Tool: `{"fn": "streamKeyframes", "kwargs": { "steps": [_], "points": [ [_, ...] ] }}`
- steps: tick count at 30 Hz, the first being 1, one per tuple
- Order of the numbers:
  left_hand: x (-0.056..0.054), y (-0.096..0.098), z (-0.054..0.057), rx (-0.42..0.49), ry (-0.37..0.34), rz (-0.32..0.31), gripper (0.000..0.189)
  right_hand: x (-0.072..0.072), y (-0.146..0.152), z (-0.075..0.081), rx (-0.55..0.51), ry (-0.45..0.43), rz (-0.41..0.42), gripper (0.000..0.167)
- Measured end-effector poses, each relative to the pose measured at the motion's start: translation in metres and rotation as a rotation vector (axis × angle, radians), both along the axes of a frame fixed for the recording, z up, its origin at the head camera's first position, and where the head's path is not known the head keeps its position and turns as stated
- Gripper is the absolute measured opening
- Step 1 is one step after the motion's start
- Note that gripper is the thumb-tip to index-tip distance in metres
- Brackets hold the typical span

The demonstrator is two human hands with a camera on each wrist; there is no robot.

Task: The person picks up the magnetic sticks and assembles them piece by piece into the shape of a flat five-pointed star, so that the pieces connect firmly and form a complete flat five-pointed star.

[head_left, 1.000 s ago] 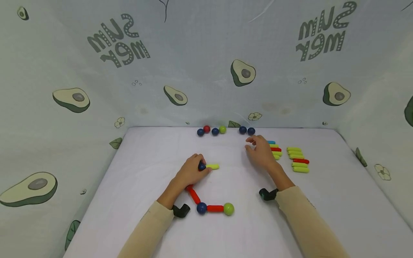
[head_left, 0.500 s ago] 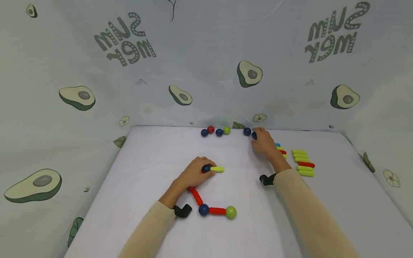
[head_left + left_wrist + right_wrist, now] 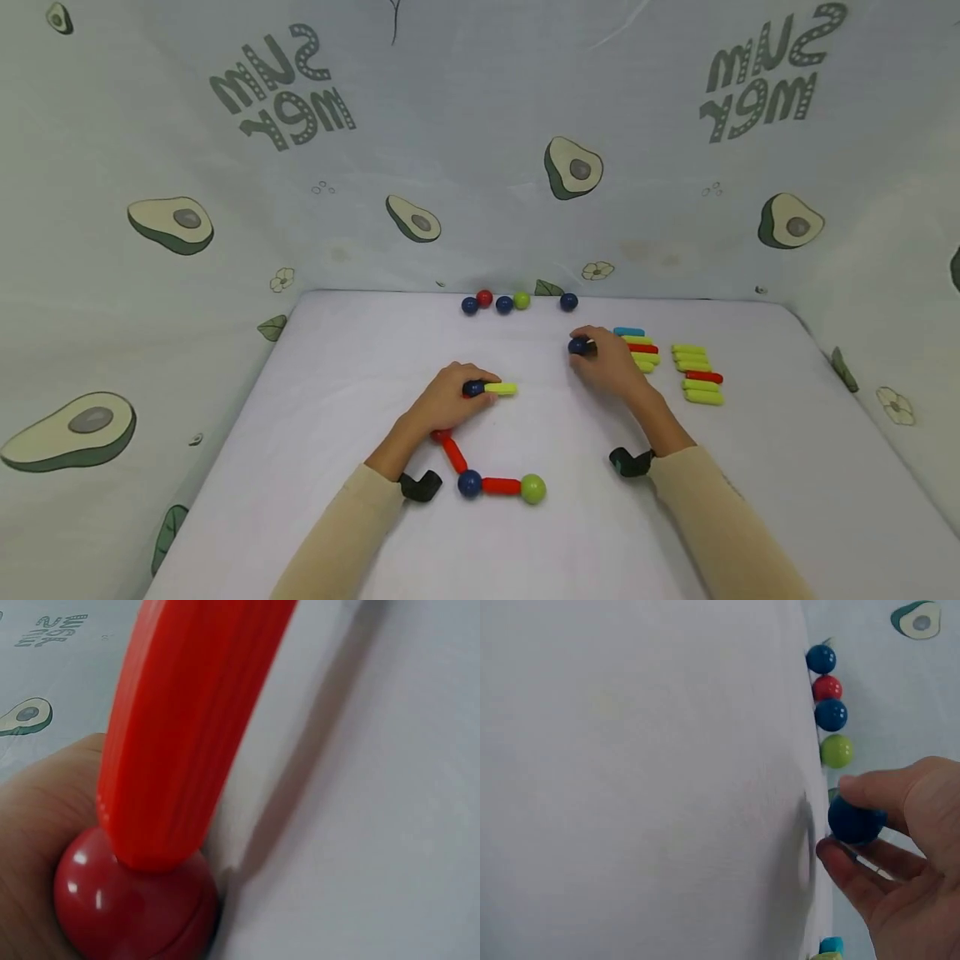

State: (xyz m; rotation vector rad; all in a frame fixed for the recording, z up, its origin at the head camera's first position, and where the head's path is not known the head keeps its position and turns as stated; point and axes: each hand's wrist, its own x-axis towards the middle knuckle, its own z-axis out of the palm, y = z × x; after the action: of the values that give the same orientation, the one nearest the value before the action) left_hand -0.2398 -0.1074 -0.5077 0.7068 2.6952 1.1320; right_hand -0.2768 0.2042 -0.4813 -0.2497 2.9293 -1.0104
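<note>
My left hand grips a dark blue ball with a yellow-green rod sticking out to the right. The ball belongs to a linked chain on the table. A red ball, partly under the left hand, joins a red rod; that rod leads to another blue ball, a second red rod and a green ball. My right hand pinches a loose blue ball between thumb and fingertips, held close over the table left of the rods.
Along the back edge sit several loose balls: a red one, a green one and blue ones, with a single blue ball farther right. Two stacks of rods, one with a blue rod, the other with a red rod, lie right.
The right hand reached to the back edge, took one of the two blue balls there and brought it nearer. The left hand stays on the chain with little movement.
</note>
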Motion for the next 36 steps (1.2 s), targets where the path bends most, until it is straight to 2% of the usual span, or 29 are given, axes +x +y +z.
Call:
{"fn": "streamKeyframes", "kwargs": {
  "steps": [6, 10, 14, 20, 25, 30, 36],
  "points": [
    [-0.002, -0.001, -0.002, 0.02, -0.019, 0.003, 0.031, 0.036, -0.012, 0.0, -0.088, -0.036, 0.037, 0.039],
    [-0.003, -0.001, -0.003, 0.03, -0.027, 0.003, 0.031, 0.049, -0.023, -0.001, -0.134, -0.089, 0.061, 0.038],
    [-0.004, -0.002, -0.003, 0.04, -0.034, 0.0, 0.031, 0.058, -0.033, -0.002, -0.153, -0.086, 0.083, 0.037],
    [-0.005, -0.001, -0.002, 0.043, -0.037, -0.01, 0.029, 0.064, -0.05, -0.003, -0.144, -0.058, 0.136, 0.036],
    [-0.005, -0.001, -0.002, 0.044, -0.03, -0.013, 0.029, 0.063, -0.063, -0.004, -0.124, -0.048, 0.149, 0.038],
    [-0.005, -0.001, -0.002, 0.035, -0.026, -0.015, 0.029, 0.065, -0.064, -0.003, -0.11, -0.073, 0.115, 0.043],
    [-0.003, -0.001, 0.0, 0.026, -0.038, -0.014, 0.028, 0.071, -0.046, -0.001, -0.136, -0.072, 0.071, 0.042]
  ]
}}
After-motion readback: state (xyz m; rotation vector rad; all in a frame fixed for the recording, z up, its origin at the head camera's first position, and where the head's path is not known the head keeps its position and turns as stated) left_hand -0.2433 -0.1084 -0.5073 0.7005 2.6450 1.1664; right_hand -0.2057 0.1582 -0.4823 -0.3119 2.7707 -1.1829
